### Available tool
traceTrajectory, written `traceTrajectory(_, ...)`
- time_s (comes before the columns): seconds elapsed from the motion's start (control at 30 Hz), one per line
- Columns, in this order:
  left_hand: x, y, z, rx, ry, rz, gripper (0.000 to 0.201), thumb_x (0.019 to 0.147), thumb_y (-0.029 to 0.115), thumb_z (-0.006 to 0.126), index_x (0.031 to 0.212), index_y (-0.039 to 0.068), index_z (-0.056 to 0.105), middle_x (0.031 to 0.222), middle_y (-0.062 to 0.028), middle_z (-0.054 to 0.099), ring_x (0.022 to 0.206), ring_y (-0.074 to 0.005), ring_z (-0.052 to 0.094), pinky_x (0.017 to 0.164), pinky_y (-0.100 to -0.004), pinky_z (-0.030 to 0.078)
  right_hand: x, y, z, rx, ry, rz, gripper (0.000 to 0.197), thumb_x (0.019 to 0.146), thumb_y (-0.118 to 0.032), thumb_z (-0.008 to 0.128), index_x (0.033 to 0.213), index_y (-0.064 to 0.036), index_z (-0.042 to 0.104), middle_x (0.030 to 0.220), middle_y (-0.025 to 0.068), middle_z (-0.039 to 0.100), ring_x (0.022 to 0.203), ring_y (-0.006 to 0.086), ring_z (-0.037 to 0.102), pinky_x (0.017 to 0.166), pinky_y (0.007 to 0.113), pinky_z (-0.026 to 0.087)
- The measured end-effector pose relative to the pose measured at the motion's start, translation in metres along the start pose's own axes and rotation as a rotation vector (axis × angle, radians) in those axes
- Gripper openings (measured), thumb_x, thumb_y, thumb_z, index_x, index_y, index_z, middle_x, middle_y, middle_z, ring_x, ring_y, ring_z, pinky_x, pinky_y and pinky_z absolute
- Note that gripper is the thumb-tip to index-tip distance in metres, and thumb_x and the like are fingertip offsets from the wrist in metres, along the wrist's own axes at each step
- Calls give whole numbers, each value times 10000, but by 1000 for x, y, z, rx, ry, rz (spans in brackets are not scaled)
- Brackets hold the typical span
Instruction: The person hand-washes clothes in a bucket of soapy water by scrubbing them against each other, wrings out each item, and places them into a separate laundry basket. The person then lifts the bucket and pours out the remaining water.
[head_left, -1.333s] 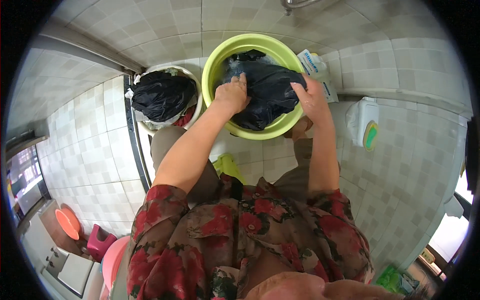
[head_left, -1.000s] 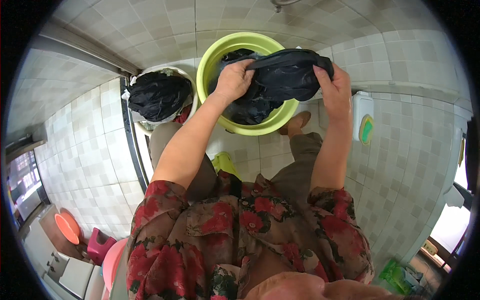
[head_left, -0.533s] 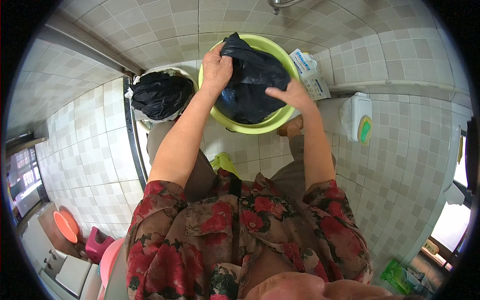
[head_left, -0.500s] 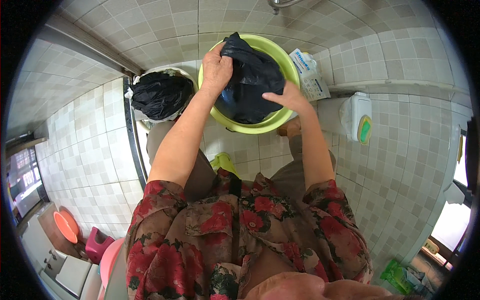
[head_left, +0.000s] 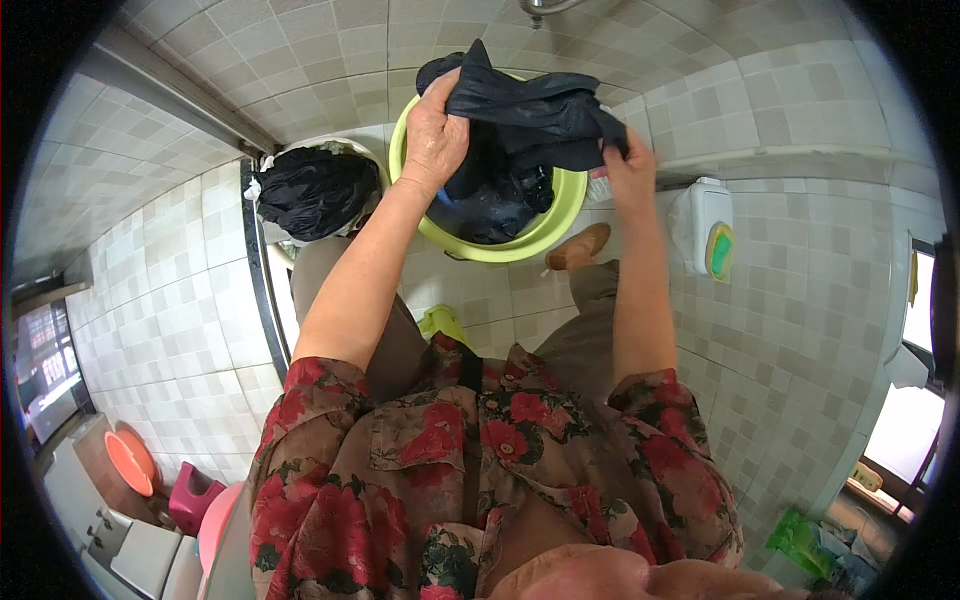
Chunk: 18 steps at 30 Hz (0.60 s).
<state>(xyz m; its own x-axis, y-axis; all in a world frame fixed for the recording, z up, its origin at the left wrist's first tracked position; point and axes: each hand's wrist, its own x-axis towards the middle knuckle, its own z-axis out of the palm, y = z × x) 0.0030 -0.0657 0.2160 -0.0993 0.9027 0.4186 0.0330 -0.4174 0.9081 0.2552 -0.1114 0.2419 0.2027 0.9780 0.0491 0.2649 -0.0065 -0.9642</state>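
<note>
cloth [head_left: 545,118] clasped by left grip [head_left: 437,142] and right grip [head_left: 632,176] partly hides the green basin [head_left: 512,250] beside a heaped bucket [head_left: 369,154]

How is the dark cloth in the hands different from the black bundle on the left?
The dark cloth is stretched between the left hand and right hand; the black bundle lies heaped, untouched.
The dark cloth is held up over the yellow-green tub; the black bundle sits in the pale basket.
Both look dark and creased.

cloth [head_left: 540,110] above the tub [head_left: 572,205], clothes [head_left: 495,210] inside it; basket [head_left: 373,157] left of the tub, container [head_left: 708,200] farther to the right.
</note>
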Motion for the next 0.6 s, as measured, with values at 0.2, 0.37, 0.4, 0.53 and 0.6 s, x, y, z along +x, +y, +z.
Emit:
traceTrajectory(0.2, -31, -33, 10, 417, -313, 269, 470, 665, -48, 522, 1127, -2, 592, 1174, -201, 580, 1093, -375, 528, 970, -400, 422, -24, 63, 3, -936, -349, -115, 806, 755, -297, 712, 1420, -71, 318, 1273, 241, 509, 1148, 344, 535, 886, 407, 472)
traceTrajectory(0.37, -84, -34, 24, 557, -687, 218, 315, 717, 43, 532, 1023, 22, 601, 1024, -156, 578, 981, -343, 537, 893, -393, 454, -39, 52, 28, -357, -403, 92, 667, 823, -213, 685, 1397, -72, 376, 1331, 174, 485, 1160, 274, 526, 906, 346, 452)
traceTrajectory(0.4, -86, -29, 27, 580, -905, 77, 511, 676, -19, 575, 1186, 7, 559, 1223, -182, 537, 1142, -363, 489, 974, -392, 431, -37, 55, 34, -223, -380, 52, 639, 839, -265, 666, 1381, -61, 399, 1301, 172, 515, 1122, 270, 560, 891, 349, 457)
traceTrajectory(0.53, -100, -24, 32, 603, -1048, 217, 468, 691, 2, 578, 1159, 7, 565, 1167, -154, 551, 1106, -335, 507, 962, -392, 435, -7, 61, 50, -224, -319, 372, 734, 852, -437, 638, 1342, 55, 401, 1254, 192, 541, 1075, 245, 563, 886, 331, 447)
traceTrajectory(0.6, -103, -22, 33, 614, -1155, 270, 428, 713, 4, 560, 1141, 10, 571, 1146, -151, 556, 1093, -325, 514, 960, -390, 435, 2, 83, 60, -320, -413, 459, 862, 794, -497, 679, 1347, 88, 372, 1266, 240, 518, 1122, 281, 538, 902, 357, 445)
